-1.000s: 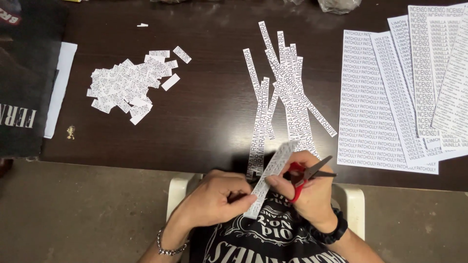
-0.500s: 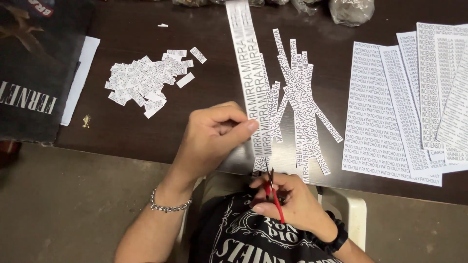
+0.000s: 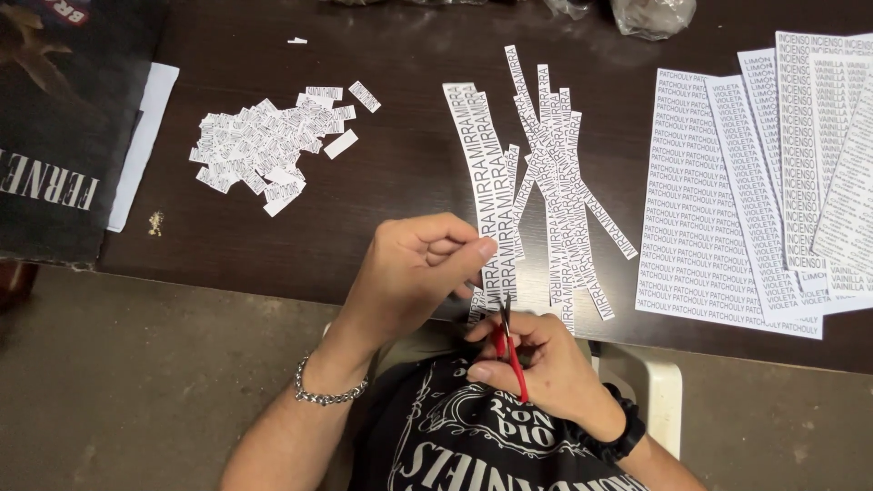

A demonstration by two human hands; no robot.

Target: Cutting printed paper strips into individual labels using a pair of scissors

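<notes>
Head camera looked down at my left hand [image 3: 409,273], which pinched a long paper strip [image 3: 486,191] near its close end. It ran from near to far, pointing away, leaning a bit left. My right hand [image 3: 536,359] gripped red scissors [image 3: 507,341] just under the strip's near end, blades pointing up.

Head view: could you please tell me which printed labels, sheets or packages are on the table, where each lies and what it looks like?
Strip: long, white, black print, pinched by left hand above red scissors in right hand.
Cut strips: loose crossed bundle, centre.
Small labels: white heap, left.
Sheets: overlapping white pages, black columns, right.
Dark package: far left, over white paper.
Plastic bag: clear, top edge.
</notes>
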